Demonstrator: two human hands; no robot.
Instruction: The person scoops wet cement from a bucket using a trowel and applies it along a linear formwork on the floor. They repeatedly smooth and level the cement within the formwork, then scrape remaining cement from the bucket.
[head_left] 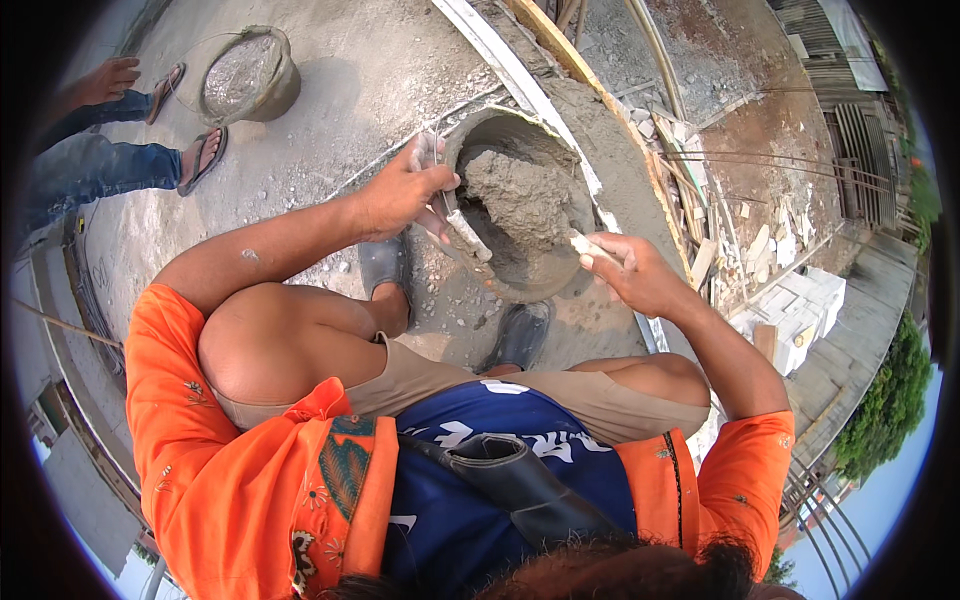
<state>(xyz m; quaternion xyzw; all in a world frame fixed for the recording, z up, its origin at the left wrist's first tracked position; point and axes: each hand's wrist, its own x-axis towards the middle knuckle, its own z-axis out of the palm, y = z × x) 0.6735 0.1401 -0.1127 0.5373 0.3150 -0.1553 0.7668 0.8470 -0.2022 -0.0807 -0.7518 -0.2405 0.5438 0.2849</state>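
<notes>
A round bucket [530, 290] tilts in front of me between my feet, holding a heap of wet grey mortar [520, 195]. My left hand [412, 190] is closed on its left rim, thumb over the edge. A mortar-smeared, stick-like piece [468, 236] lies at the rim just below those fingers. At the bucket's right side my right hand [638, 272] is closed round a short pale piece [580, 243], like a handle end. Whatever it joins is hidden by the mortar and the hand.
Another bucket [252, 75] of grey mix stands at upper left, beside a person's jeans legs [110, 175] and hand [108, 80]. A pale straight edge [520, 80] and a timber board [570, 50] run past the bucket. Wood scraps [700, 190] and white blocks [800, 310] lie right.
</notes>
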